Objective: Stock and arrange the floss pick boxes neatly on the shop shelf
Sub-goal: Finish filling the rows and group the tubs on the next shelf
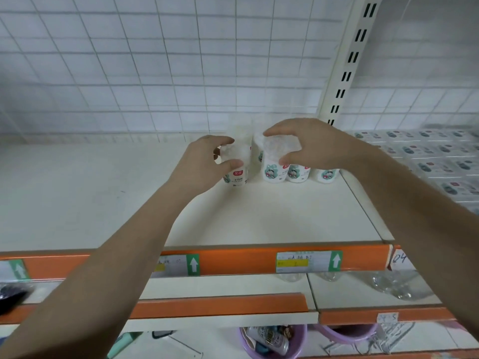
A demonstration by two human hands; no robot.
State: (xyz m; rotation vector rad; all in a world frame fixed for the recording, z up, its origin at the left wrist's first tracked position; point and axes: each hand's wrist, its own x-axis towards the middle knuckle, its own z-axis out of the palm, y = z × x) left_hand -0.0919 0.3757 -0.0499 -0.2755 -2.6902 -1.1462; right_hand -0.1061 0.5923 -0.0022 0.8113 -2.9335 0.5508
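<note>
A person reaches both arms onto a cream shop shelf point(259, 218) with an orange price strip point(233, 260) along its near edge. The left hand point(207, 161) curls thumb and fingers round the clear top of one floss pick tub point(237, 174), which stands slightly left of the others. The right hand point(308, 143) grips the top of a second tub point(274, 172) in the same way, from above. Two more tubs point(298, 173) stand just to its right, forming a short row near the shelf's far right corner, beside the slotted upright post point(347, 66). Holding them by the tops probably lets each tub be set down upright, label facing forward, and nudged into line. A wire grid back panel point(155, 60) rises behind. Flat boxed goods point(440, 156) fill the neighbouring shelf on the right.
</note>
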